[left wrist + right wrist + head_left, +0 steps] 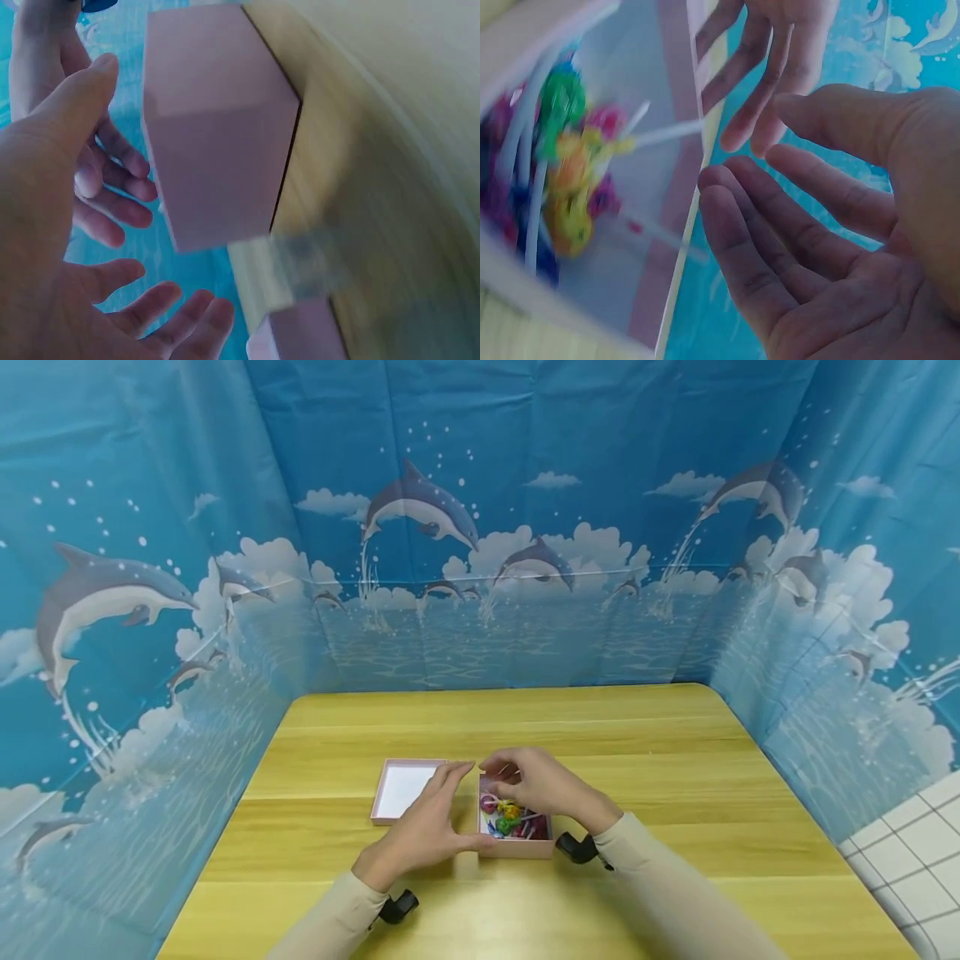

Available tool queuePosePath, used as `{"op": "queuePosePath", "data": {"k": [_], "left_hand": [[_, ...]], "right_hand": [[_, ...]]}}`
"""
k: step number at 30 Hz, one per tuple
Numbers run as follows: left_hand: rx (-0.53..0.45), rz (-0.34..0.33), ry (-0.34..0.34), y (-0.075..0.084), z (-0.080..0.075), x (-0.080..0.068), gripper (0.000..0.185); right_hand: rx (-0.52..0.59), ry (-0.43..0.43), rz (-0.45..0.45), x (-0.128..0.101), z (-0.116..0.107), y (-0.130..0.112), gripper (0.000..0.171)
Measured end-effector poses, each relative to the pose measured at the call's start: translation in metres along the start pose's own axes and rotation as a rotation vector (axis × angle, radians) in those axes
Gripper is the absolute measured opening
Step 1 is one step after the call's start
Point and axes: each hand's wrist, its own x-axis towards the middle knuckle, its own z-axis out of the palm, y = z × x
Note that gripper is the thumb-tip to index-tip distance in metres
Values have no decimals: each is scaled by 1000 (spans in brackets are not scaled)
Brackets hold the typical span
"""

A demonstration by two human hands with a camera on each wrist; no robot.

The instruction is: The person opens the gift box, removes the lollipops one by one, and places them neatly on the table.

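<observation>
The pink box [516, 846] sits on the yellow wooden table [675, 760] a little toward 6 o'clock of the table's middle, its near wall facing the person. Its pink lid [401, 789] lies upturned, white inside showing, just beside it at 9 o'clock; whether the two touch is hidden by the left hand. From the box toward 12 o'clock the tabletop runs bare to the far edge, where the dolphin-printed blue curtain [480, 527] rises; the same curtain closes off the sides at 9 and 3 o'clock. Bare wood lies from the box toward 3 o'clock, and a strip of it toward 6 o'clock between the two sleeves.

The left hand [427, 827] lies over the gap between lid and box, fingers [124, 161] straight and spread, thumb along the box's near left corner; it grasps nothing, and the left wrist view shows its palm just off the box's plain pink wall. The right hand [540, 785] arches over the far half of the box at 12 o'clock, fingers [780, 247] loosely extended in the right wrist view, nothing between them.

The box is shallow, square-cornered, pale pink outside and white within. Inside lie lollipops [508, 817] with white sticks and wrappers in green, yellow, magenta and blue, heaped together.
</observation>
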Motion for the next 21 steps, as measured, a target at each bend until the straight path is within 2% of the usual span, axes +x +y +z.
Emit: {"op": "queuePosePath", "data": {"k": [6,16,21], "left_hand": [[-16,27,-68,5,11,11,122],[-35,0,-73,7,14,17,119],[-40,-9,-71,8,15,17,119]], "right_hand": [[-103,-61,-27,-1,-10,10,29],[-185,-157,-57,0,-16,11,22],[-210,-219,-124,1,-18,12,18]]}}
